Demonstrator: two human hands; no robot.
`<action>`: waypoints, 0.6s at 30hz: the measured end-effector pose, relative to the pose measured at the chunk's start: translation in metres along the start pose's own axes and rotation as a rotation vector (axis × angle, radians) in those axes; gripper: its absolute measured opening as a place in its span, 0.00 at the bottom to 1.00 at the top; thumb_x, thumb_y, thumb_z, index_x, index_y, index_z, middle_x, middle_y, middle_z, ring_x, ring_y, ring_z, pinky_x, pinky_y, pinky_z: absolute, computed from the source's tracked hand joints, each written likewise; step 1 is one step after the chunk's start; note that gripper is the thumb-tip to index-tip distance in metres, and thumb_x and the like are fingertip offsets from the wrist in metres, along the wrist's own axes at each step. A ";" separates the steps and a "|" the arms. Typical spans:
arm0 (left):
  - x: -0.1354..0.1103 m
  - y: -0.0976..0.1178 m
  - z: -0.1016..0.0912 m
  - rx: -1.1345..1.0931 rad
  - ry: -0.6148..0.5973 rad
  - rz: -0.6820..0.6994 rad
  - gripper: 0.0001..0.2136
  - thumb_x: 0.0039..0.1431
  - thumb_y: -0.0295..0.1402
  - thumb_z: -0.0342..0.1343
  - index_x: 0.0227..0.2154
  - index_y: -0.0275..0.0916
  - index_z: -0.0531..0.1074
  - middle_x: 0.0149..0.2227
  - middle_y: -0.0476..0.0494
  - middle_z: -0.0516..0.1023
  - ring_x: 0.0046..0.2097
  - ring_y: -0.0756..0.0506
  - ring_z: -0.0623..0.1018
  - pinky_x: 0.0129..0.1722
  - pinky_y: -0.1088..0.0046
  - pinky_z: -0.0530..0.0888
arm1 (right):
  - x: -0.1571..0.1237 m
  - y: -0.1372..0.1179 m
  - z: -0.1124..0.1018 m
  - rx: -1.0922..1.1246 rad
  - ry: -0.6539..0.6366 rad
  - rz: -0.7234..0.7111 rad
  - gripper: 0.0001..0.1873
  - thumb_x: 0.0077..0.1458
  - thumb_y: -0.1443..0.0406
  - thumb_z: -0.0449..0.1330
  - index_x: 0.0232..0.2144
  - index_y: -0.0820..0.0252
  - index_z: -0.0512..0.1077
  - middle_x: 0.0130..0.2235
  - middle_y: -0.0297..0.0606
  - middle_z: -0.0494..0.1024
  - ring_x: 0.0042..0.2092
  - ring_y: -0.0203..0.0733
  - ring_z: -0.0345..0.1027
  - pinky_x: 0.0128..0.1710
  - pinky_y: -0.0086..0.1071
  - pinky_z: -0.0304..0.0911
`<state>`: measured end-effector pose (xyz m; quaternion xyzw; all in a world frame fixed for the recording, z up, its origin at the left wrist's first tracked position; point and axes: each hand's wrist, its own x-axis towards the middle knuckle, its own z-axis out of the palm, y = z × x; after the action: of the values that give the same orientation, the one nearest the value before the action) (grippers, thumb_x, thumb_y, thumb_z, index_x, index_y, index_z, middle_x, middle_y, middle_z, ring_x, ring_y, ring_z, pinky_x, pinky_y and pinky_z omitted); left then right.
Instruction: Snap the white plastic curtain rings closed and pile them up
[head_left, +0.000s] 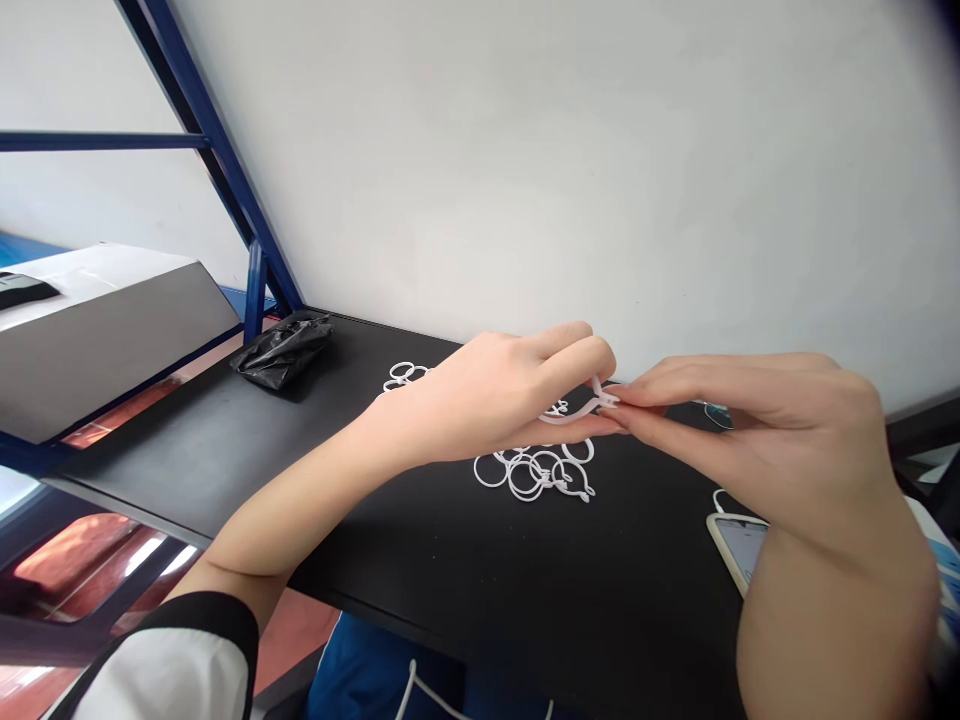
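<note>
A white plastic ring [572, 414] with small tabs at its join is held up above the black table. My left hand [517, 385] has its fingers closed round the curved part of this ring. At the tabbed end, my right hand [720, 410] pinches between thumb and forefinger, its fingertips touching the left thumb tip. Part of the ring is hidden behind my left fingers. Beneath the hands lies a loose pile of similar white rings [525, 478]. More white rings [401, 370] rest farther back, partly covered by my left forearm.
On the black table [360, 345] a crumpled black plastic bag [281, 350] lies at the back left. A phone [739, 545] with a white cable is near my right wrist. The blue metal frame [225, 170] stands at left, and a pale wall [562, 180] rises behind.
</note>
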<state>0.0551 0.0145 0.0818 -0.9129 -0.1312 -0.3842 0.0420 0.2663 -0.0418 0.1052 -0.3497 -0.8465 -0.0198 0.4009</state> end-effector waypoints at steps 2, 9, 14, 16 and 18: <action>0.000 0.000 0.000 0.006 -0.005 -0.004 0.12 0.69 0.42 0.50 0.37 0.37 0.64 0.32 0.50 0.70 0.23 0.56 0.59 0.20 0.79 0.60 | 0.000 0.000 0.000 -0.014 0.005 0.011 0.08 0.54 0.71 0.66 0.28 0.51 0.76 0.27 0.27 0.81 0.28 0.39 0.76 0.25 0.33 0.68; 0.000 -0.001 -0.001 0.022 -0.032 -0.012 0.11 0.69 0.41 0.50 0.37 0.38 0.63 0.32 0.50 0.70 0.23 0.56 0.59 0.20 0.79 0.59 | 0.002 0.001 0.000 -0.042 -0.017 0.014 0.08 0.56 0.71 0.65 0.28 0.51 0.76 0.25 0.27 0.80 0.24 0.39 0.74 0.20 0.34 0.64; 0.000 0.000 -0.003 0.032 -0.040 -0.019 0.12 0.70 0.42 0.48 0.37 0.38 0.63 0.33 0.48 0.71 0.23 0.56 0.60 0.21 0.79 0.60 | 0.003 -0.001 0.002 -0.084 0.004 -0.016 0.10 0.57 0.71 0.63 0.28 0.50 0.75 0.23 0.26 0.78 0.19 0.35 0.66 0.16 0.33 0.59; 0.000 0.000 -0.003 0.033 -0.035 -0.019 0.11 0.70 0.42 0.48 0.38 0.38 0.63 0.33 0.48 0.72 0.23 0.55 0.61 0.21 0.79 0.61 | 0.003 -0.002 0.003 -0.085 0.018 -0.018 0.10 0.57 0.71 0.63 0.28 0.50 0.75 0.23 0.26 0.78 0.19 0.35 0.66 0.17 0.33 0.59; 0.001 0.000 -0.004 0.038 -0.029 -0.019 0.12 0.70 0.42 0.48 0.38 0.38 0.63 0.33 0.48 0.72 0.23 0.55 0.60 0.21 0.79 0.60 | 0.003 -0.002 0.003 -0.079 0.015 -0.009 0.09 0.57 0.71 0.63 0.28 0.50 0.75 0.23 0.26 0.79 0.20 0.35 0.67 0.17 0.33 0.60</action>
<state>0.0530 0.0140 0.0848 -0.9162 -0.1476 -0.3686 0.0539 0.2617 -0.0412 0.1056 -0.3613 -0.8436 -0.0574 0.3930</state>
